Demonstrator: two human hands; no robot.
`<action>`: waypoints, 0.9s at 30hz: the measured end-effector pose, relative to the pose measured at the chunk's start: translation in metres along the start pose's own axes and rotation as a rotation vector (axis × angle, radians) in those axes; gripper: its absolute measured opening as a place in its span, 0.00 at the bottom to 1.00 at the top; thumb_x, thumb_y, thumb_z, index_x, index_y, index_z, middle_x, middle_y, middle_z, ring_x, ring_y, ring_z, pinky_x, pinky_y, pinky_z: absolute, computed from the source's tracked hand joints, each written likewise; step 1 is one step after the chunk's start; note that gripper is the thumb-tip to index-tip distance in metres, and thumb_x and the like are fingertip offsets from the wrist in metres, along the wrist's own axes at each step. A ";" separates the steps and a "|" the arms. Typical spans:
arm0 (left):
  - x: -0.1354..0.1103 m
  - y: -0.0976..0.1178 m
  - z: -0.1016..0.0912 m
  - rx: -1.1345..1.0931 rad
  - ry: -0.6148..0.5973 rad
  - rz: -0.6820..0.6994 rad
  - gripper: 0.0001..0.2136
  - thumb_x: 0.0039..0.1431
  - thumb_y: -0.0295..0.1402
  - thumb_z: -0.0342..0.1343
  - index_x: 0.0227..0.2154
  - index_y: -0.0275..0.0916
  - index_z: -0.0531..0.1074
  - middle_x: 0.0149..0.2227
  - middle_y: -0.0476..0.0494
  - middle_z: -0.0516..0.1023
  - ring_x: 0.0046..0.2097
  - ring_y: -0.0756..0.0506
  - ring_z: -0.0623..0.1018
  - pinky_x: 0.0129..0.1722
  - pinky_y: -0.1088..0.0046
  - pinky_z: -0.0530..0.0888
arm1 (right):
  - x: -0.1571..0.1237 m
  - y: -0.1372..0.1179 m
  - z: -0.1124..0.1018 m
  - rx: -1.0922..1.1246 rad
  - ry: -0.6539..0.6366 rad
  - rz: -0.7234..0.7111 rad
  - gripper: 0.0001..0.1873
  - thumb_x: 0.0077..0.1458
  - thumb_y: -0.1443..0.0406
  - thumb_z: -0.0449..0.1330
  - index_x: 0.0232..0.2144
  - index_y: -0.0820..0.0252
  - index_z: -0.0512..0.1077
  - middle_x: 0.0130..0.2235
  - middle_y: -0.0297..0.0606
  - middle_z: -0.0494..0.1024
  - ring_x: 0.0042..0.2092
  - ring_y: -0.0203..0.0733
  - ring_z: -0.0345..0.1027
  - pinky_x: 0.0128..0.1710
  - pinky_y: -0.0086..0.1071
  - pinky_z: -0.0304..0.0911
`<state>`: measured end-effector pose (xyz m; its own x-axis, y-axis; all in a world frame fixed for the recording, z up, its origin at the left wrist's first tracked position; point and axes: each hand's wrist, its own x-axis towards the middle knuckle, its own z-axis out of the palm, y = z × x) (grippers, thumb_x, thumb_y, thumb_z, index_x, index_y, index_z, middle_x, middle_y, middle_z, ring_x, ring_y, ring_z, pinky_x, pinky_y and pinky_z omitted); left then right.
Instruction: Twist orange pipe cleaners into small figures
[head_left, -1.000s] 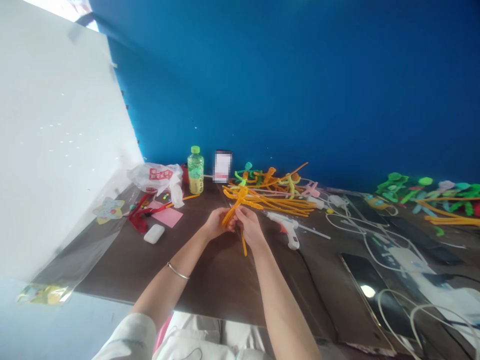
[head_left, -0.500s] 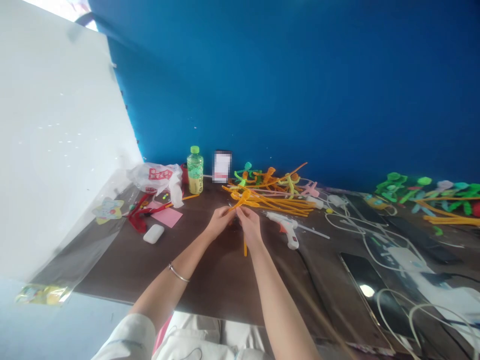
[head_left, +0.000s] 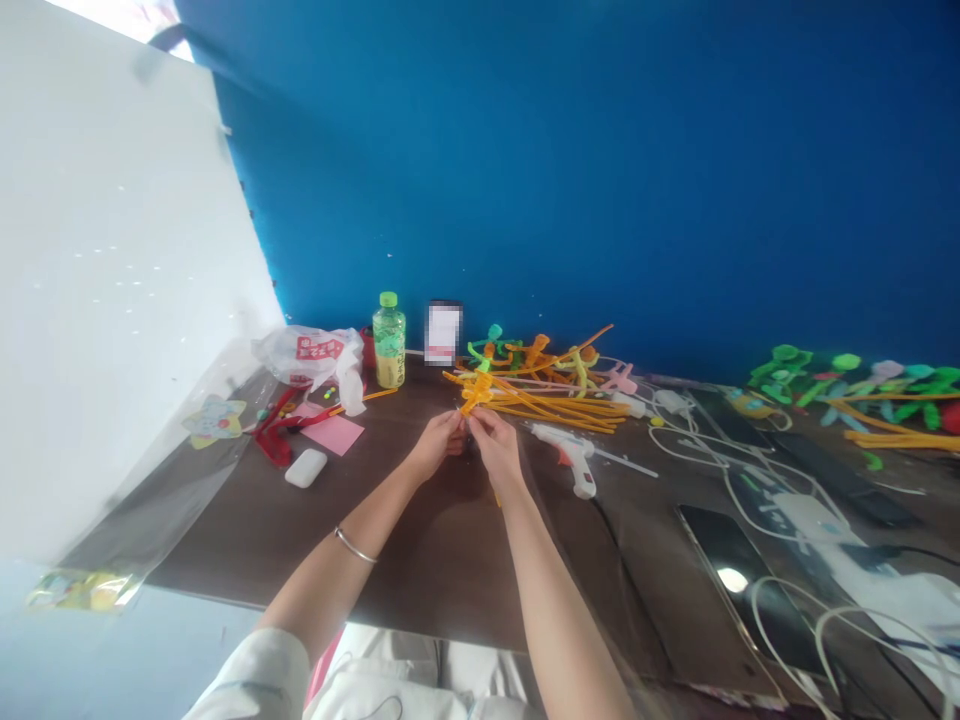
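Note:
Both my hands meet over the middle of the dark table. My left hand (head_left: 438, 446) is closed, its fingertips pinching an orange pipe cleaner figure (head_left: 477, 390). My right hand (head_left: 496, 446) pinches the same figure from the other side. Its looped top sticks up above my fingertips, and a thin orange end shows below my right hand; the part between my fingers is hidden. Just beyond lies a bunch of loose orange pipe cleaners (head_left: 562, 408). A white glue gun (head_left: 576, 460) with a glue stick in its back lies right of my right hand.
Finished-looking pipe cleaner figures (head_left: 577, 368) lie at the back. Left are a drink bottle (head_left: 390, 348), red-handled scissors (head_left: 276, 436), pink paper (head_left: 337, 432), a white case (head_left: 306, 468) and a plastic bag (head_left: 315, 352). Right are a phone (head_left: 742, 575) and tangled white cables (head_left: 720, 465).
The orange figure has turned a little between my fingers, its top shifting slightly left. The orange end below my right hand now shows less. Both hands stay in nearly the same place.

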<state>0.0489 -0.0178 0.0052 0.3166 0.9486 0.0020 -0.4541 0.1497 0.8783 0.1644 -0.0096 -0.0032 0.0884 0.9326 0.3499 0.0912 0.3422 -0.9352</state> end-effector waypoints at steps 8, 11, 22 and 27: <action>-0.012 0.019 -0.006 -0.589 -0.284 -0.372 0.13 0.55 0.27 0.47 0.19 0.36 0.52 0.18 0.55 0.45 0.17 0.58 0.51 0.14 0.85 0.50 | -0.002 -0.009 -0.001 0.054 -0.059 0.078 0.15 0.44 0.55 0.61 0.32 0.60 0.75 0.33 0.37 0.77 0.34 0.40 0.69 0.37 0.34 0.63; -0.016 0.018 -0.008 -0.644 -0.271 -0.412 0.13 0.54 0.26 0.46 0.18 0.37 0.49 0.16 0.56 0.44 0.15 0.58 0.49 0.13 0.85 0.49 | -0.007 -0.014 0.002 0.192 -0.143 0.194 0.17 0.44 0.53 0.61 0.33 0.58 0.75 0.32 0.37 0.77 0.33 0.40 0.69 0.34 0.33 0.63; -0.011 0.012 0.000 -0.414 -0.205 -0.387 0.12 0.55 0.33 0.45 0.18 0.36 0.58 0.15 0.54 0.50 0.15 0.56 0.52 0.15 0.80 0.53 | -0.010 -0.025 0.003 0.375 -0.189 0.301 0.18 0.40 0.51 0.62 0.28 0.58 0.72 0.24 0.33 0.73 0.26 0.37 0.67 0.27 0.31 0.63; -0.004 -0.002 0.007 0.037 0.136 -0.041 0.11 0.51 0.40 0.49 0.26 0.35 0.66 0.19 0.49 0.65 0.21 0.51 0.66 0.24 0.74 0.66 | -0.005 -0.015 0.002 0.332 -0.037 0.345 0.22 0.39 0.49 0.62 0.30 0.60 0.71 0.20 0.30 0.70 0.19 0.33 0.61 0.19 0.29 0.58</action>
<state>0.0539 -0.0239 0.0069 0.2172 0.9713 -0.0969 -0.4117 0.1812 0.8931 0.1601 -0.0192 0.0094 0.0223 0.9996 0.0196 -0.2592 0.0247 -0.9655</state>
